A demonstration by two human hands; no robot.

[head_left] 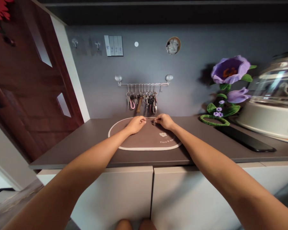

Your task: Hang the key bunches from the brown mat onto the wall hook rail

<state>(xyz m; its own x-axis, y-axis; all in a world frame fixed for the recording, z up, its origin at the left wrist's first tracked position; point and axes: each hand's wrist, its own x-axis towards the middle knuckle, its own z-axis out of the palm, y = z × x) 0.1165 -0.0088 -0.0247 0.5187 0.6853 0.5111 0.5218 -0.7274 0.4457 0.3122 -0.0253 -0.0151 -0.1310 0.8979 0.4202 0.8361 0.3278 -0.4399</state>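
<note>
Over the back part of a brown oval mat with a pale rim, both hands are close together. My right hand pinches a small metal item, which looks like a key or ring, at the mat's surface. To its left, my left hand has its fingers curled together; whatever they hold, if anything, is too small to make out. Behind the hands, several bunches of keys hang from hooks on a clear rail fixed to the grey wall.
A black phone lies at the right, before a green ring with purple flowers. A white appliance with a clear dome stands at the far right. A dark red door is at the left.
</note>
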